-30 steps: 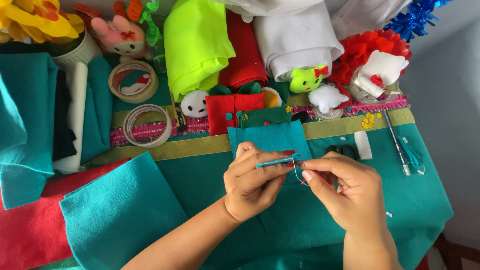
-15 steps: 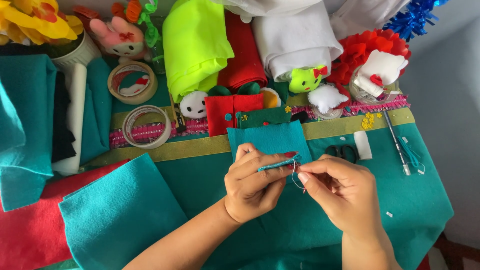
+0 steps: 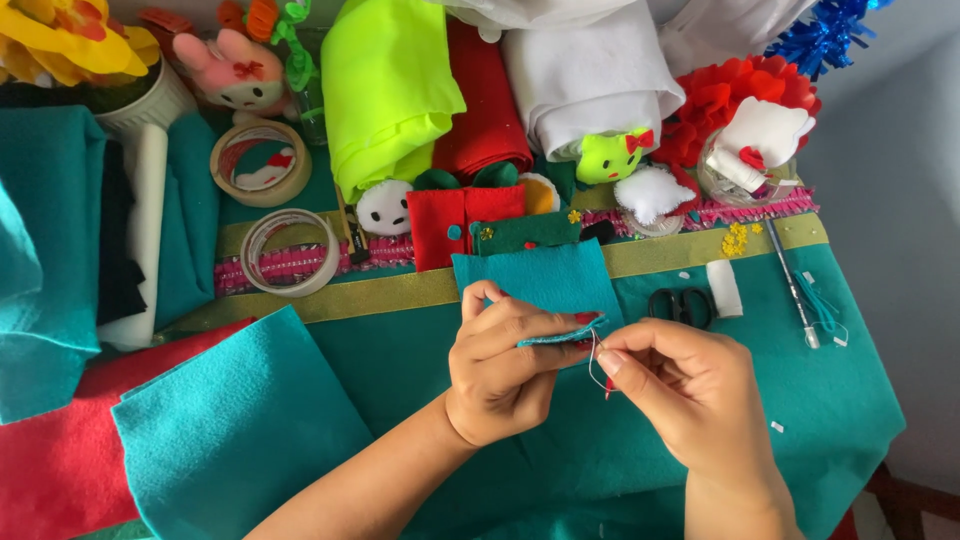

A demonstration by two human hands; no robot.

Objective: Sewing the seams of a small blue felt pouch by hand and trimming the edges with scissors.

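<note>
While the left hand [image 3: 500,370] pinches a teal felt piece [image 3: 560,335] edge-on, lying left to right (over the table's middle), the right hand [image 3: 690,385] grips what looks like a needle touching its right end.

Place: home craft corner.
Evidence: felt rolls [image 3: 480,90], tape rings [image 3: 262,163], scissors [image 3: 682,305] crowd the counter [image 3: 830,400] beyond the fingers.

Two bare arms show, with no sleeves on them. The left hand [image 3: 500,365] and the right hand [image 3: 690,390] wear no gloves, rings or watch. The fingernails are painted red. The nails look short and neat.
</note>
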